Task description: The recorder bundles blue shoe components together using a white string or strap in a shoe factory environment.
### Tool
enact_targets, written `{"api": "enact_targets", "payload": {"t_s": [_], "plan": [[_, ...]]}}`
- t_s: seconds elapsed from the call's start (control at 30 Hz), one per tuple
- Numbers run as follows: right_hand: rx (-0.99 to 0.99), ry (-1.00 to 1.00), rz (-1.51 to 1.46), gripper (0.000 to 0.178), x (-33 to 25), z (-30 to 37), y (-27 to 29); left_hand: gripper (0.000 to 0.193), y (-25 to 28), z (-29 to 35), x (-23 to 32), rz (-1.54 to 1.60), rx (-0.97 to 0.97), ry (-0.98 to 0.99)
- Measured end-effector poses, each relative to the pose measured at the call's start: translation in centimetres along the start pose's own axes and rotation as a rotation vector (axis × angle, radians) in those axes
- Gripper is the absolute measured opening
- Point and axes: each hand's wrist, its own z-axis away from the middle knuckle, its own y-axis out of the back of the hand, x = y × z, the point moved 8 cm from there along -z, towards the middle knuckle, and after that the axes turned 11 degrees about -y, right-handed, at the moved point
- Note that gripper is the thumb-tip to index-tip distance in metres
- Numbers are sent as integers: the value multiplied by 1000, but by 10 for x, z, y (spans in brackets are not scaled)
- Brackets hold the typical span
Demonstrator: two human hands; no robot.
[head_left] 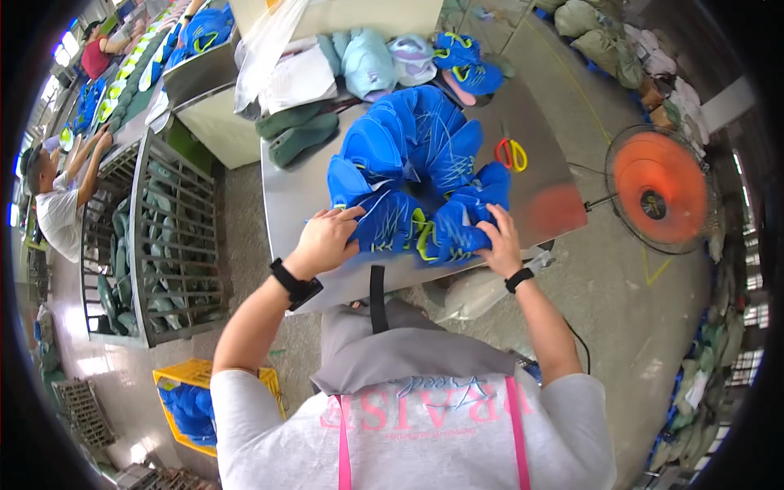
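Note:
A ring of blue shoe uppers (376, 139) with bright yellow-green linings and pale laces lies bunched on the metal table. At its near left side, my left hand (327, 241) curls its fingers over the edge of a blue upper (384, 220). My right hand (502, 245) grips another blue upper (457, 233) at the near right, its thumb and fingers on the fabric. The uppers partly hide the fingertips of both hands. Yellow-and-red-handled scissors (511, 154) lie to the right of the ring.
Dark green shoe lasts (302, 135) and pale blue shoe pieces (367, 61) sit along the table's far side. An orange fan (657, 188) stands at right. To the left are a metal cage (155, 245) of lasts, a yellow crate (184, 371) and a co-worker (61, 196).

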Motion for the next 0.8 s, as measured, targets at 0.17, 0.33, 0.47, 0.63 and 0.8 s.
{"api": "enact_targets", "payload": {"t_s": [0.17, 0.33, 0.47, 0.63, 0.8], "plan": [[-191, 1, -94, 53, -22, 0, -9, 28, -2, 33, -55, 214, -366, 342], [-331, -189, -469, 50, 21, -37, -27, 33, -21, 41, -56, 133, -250, 292], [-93, -683, -401, 80, 109, -92, -38, 37, -21, 36, -37, 152, -157, 347], [-466, -1041, -920, 78, 117, -99, -97, 53, -24, 44, -25, 172, -230, 352], [-926, -350, -1019, 43, 2, -84, -26, 49, -21, 64, -39, 79, -288, 506]]}}
